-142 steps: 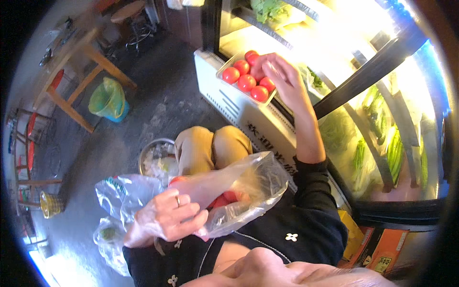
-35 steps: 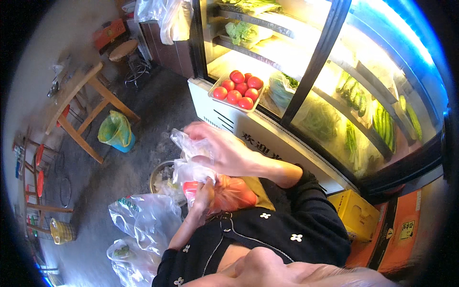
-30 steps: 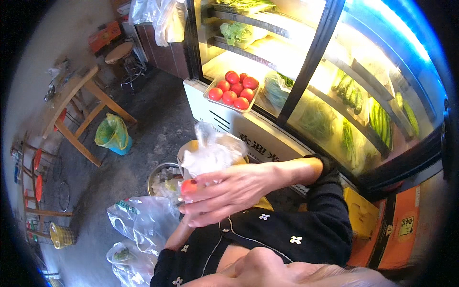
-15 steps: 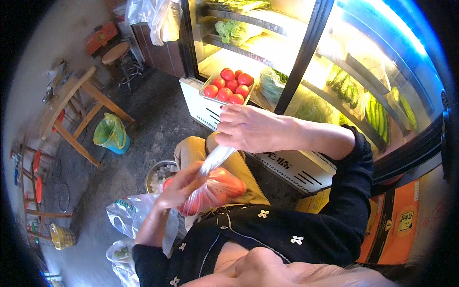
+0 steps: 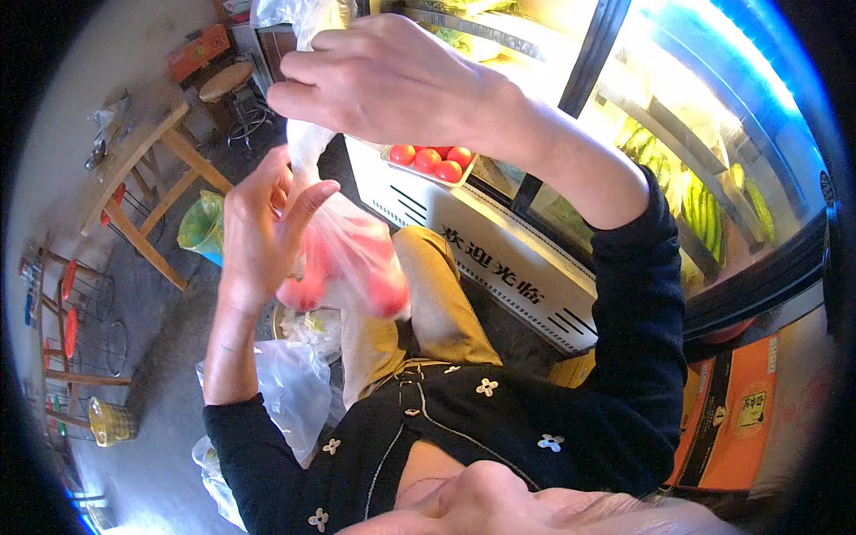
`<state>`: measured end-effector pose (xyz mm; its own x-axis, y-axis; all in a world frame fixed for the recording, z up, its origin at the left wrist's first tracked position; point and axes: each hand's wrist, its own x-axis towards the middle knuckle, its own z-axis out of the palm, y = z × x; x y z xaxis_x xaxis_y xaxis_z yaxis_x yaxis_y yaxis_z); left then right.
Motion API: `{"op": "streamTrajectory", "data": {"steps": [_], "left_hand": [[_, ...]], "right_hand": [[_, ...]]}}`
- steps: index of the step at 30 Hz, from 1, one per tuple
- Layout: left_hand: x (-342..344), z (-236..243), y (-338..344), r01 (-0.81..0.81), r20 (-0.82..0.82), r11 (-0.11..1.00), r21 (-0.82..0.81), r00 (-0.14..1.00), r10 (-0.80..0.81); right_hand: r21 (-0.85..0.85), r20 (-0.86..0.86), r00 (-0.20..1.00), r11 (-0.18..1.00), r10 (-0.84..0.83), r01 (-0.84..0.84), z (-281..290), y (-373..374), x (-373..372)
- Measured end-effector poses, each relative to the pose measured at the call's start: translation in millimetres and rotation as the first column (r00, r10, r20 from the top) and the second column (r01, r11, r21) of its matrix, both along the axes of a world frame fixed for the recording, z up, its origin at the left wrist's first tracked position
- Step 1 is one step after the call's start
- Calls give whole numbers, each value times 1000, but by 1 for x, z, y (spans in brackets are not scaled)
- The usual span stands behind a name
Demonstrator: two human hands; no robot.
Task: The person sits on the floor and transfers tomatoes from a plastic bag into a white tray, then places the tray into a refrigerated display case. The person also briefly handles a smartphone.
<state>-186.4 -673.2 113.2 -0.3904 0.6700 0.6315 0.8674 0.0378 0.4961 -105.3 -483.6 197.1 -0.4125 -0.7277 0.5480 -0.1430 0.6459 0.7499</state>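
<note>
A clear plastic bag of tomatoes (image 5: 379,281) hangs above my lap, its whitish neck stretched upward. Up near the top of the view, my right hand (image 5: 383,85) is closed around the gathered neck. My left hand (image 5: 259,232) is beside the bag, just below the right one. Its thumb is stretched out across the front of the plastic, apart from the bent fingers. Whether those fingers touch the bag behind the thumb is hard to see. The red tomatoes inside look slightly blurred.
A tray of tomatoes (image 5: 428,160) sits in the open lit fridge (image 5: 499,241) ahead. Other plastic bags (image 5: 290,383) and a bowl (image 5: 308,330) are by my left leg. Farther left stand a wooden table (image 5: 165,143), a lined bin (image 5: 201,227) and a stool (image 5: 226,82). Cardboard boxes (image 5: 727,410) are at right.
Both hands have risen and moved left, and the bag of tomatoes has been lifted with them off my lap. The left thumb has spread away from its fingers; the right hand still grips the neck.
</note>
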Motion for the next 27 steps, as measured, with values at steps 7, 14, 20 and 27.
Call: {"op": "streamTrajectory", "data": {"steps": [7, 14, 20, 27], "left_hand": [[-41, -5, -16, 553, 379, 833, -30, 777, -503], [-19, -24, 7, 522, 195, 849, 89, 826, -528], [4, -23, 5, 265, 326, 962, -70, 917, -229], [-6, -4, -1, 291, 221, 939, -185, 943, -249]], "right_hand": [[80, -1, 1000, 997, 20, -20, 3, -20, -11], [127, -40, 998, 991, 45, -39, -4, -15, -7], [13, -59, 998, 1000, -17, 18, 2, -6, 6], [14, -179, 982, 998, -60, 64, -11, 4, 13]]}}
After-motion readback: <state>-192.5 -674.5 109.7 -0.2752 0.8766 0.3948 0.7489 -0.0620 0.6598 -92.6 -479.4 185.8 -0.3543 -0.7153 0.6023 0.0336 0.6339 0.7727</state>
